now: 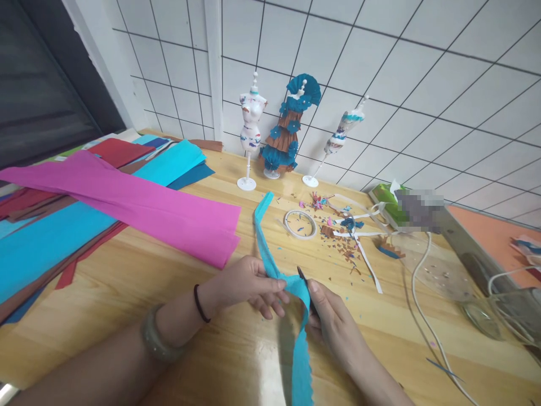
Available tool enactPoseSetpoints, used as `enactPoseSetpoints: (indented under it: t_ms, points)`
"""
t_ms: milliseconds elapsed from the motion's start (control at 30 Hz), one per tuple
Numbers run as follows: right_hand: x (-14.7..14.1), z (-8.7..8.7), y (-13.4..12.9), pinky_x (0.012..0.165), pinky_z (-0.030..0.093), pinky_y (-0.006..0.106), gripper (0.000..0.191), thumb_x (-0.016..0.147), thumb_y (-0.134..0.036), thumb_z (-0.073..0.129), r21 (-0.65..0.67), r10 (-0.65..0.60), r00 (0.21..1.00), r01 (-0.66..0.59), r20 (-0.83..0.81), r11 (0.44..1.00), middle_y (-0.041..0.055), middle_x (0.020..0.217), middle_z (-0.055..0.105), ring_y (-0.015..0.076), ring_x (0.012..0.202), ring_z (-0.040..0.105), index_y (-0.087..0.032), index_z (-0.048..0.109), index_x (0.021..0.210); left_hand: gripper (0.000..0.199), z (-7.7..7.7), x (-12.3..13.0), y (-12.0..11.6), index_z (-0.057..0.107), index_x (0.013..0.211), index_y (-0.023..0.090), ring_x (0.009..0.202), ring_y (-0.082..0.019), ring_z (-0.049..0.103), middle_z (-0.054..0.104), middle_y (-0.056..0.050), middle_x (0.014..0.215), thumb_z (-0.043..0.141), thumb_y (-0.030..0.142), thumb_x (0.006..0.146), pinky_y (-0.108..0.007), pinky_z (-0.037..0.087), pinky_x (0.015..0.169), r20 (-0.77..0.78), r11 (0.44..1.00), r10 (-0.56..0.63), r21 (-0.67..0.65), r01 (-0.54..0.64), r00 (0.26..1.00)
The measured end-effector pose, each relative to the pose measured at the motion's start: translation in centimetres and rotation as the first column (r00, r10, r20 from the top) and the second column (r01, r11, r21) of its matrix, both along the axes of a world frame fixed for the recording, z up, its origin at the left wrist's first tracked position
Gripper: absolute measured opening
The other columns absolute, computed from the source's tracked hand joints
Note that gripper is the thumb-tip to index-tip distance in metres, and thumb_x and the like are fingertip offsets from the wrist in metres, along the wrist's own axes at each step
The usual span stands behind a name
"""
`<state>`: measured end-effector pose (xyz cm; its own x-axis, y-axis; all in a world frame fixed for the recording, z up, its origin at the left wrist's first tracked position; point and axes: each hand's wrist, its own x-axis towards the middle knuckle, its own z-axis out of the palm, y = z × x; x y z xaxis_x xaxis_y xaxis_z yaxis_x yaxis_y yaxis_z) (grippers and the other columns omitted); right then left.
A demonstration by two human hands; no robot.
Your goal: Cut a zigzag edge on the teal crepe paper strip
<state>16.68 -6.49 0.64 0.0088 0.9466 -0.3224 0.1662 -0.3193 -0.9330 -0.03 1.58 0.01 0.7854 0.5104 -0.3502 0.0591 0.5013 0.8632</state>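
Observation:
A turquoise crepe paper strip point(301, 327) runs across the middle of the view and down past the lower edge; its lower part has a scalloped edge. My left hand point(260, 287) pinches the strip between thumb and fingers, the other fingers loosely curled below. Closed around dark scissors point(301, 273), my right hand point(332, 316) is just to the right, against the strip's edge. The scissors' tip shows above the thumb, while their handles are hidden in the hand. A bracelet and a dark band are on my left wrist.
Crepe paper sheets point(169, 217) in several colours cover the table's left side. Two bare mannequins point(252, 121) point(344, 129) flank a mannequin in a paper dress point(285, 132) by the wall. Right of centre lie a tape roll point(300, 224), paper scraps point(346, 248), a white cable point(416, 293) and a glass jar point(499, 316).

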Motion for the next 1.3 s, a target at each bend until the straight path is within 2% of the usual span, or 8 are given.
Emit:
enactPoseSetpoints:
  t_ms: [167,233,333,467,567,900,1033,1300]
  points:
    - [0.3,0.0,-0.1,0.038,0.015,0.023,0.045,0.084,-0.059,0.033,0.041,-0.024,0.998,0.027,-0.062,0.999,-0.0085,0.047,0.023,0.0082,0.039,0.019,-0.022,0.036,0.059,0.03,0.5,-0.1,0.0,0.064,0.079,0.01,0.06,-0.014,0.062,0.066,-0.008,0.077,0.064,0.039,0.069,-0.021,0.049,0.049,-0.001,1.0,0.011,0.003,-0.011,1.0]
    - [0.3,0.0,0.0,0.038,0.017,0.023,0.043,0.082,-0.06,0.038,0.056,0.013,0.997,-0.009,-0.079,0.998,-0.0088,0.046,0.024,0.0084,0.038,0.02,-0.022,0.041,0.064,0.032,0.7,0.0,0.1,0.064,0.079,0.01,0.059,-0.014,0.062,0.066,-0.009,0.075,0.064,0.04,0.069,-0.022,0.048,0.049,-0.004,1.0,0.011,0.004,-0.011,1.0]
    - [0.2,0.1,0.0,0.039,0.02,0.023,0.034,0.078,-0.054,0.051,0.075,0.023,1.0,-0.024,0.012,0.997,-0.008,0.048,0.031,0.0084,0.039,0.023,-0.02,0.05,0.076,0.034,0.8,0.0,0.2,0.064,0.08,0.011,0.059,-0.014,0.062,0.065,-0.007,0.069,0.064,0.042,0.068,-0.022,0.048,0.049,-0.006,0.999,0.034,0.011,-0.034,0.999]
    - [-0.3,0.1,-0.1,0.048,0.03,0.022,0.025,0.078,-0.043,0.056,0.121,0.044,0.996,-0.054,0.084,0.991,-0.0028,0.06,0.044,0.0108,0.052,0.038,-0.018,0.052,0.074,0.036,0.5,0.0,0.3,0.063,0.077,0.01,0.062,-0.014,0.061,0.065,-0.008,0.071,0.06,0.045,0.071,-0.022,0.047,0.052,0.002,0.995,0.082,0.063,-0.081,0.997]
    - [-0.6,-0.3,-0.2,0.053,0.034,0.023,0.024,0.077,-0.041,0.057,0.131,0.072,0.994,-0.082,0.076,0.988,-0.0018,0.063,0.045,0.0135,0.061,0.042,-0.019,0.05,0.071,0.035,0.2,0.0,0.3,0.063,0.077,0.009,0.063,-0.014,0.06,0.064,-0.009,0.075,0.06,0.043,0.071,-0.024,0.049,0.055,0.029,0.991,0.11,0.072,-0.111,0.994]
    - [-0.9,-0.4,-0.2,0.043,0.025,0.02,0.025,0.074,-0.04,0.06,0.076,0.042,0.991,-0.052,0.126,0.996,-0.0067,0.053,0.033,0.0086,0.047,0.03,-0.018,0.049,0.067,0.018,0.4,0.4,0.1,0.054,0.076,0.01,0.061,-0.014,0.061,0.062,-0.008,0.073,0.062,0.025,0.071,-0.023,0.05,0.051,0.12,0.95,0.269,-0.2,-0.242,0.956]
    - [-0.9,-0.5,-0.2,0.046,0.028,0.021,0.023,0.075,-0.04,0.058,0.097,0.067,0.983,-0.084,0.168,0.992,-0.0049,0.057,0.038,0.0099,0.051,0.033,-0.017,0.053,0.073,0.015,0.2,0.5,0.1,0.053,0.083,0.011,0.063,-0.015,0.063,0.063,-0.008,0.074,0.058,0.023,0.075,-0.028,0.052,0.056,0.163,0.934,0.297,-0.256,-0.251,0.941]
    - [-1.0,-0.6,-0.3,0.047,0.027,0.022,0.023,0.075,-0.039,0.057,0.099,0.078,0.978,-0.099,0.195,0.99,-0.0057,0.057,0.034,0.0102,0.052,0.031,-0.017,0.052,0.072,0.016,0.3,0.4,-0.2,0.053,0.082,0.011,0.067,-0.014,0.063,0.063,-0.006,0.075,0.063,0.021,0.073,-0.027,0.053,0.063,0.187,0.951,0.269,-0.205,-0.23,0.945]
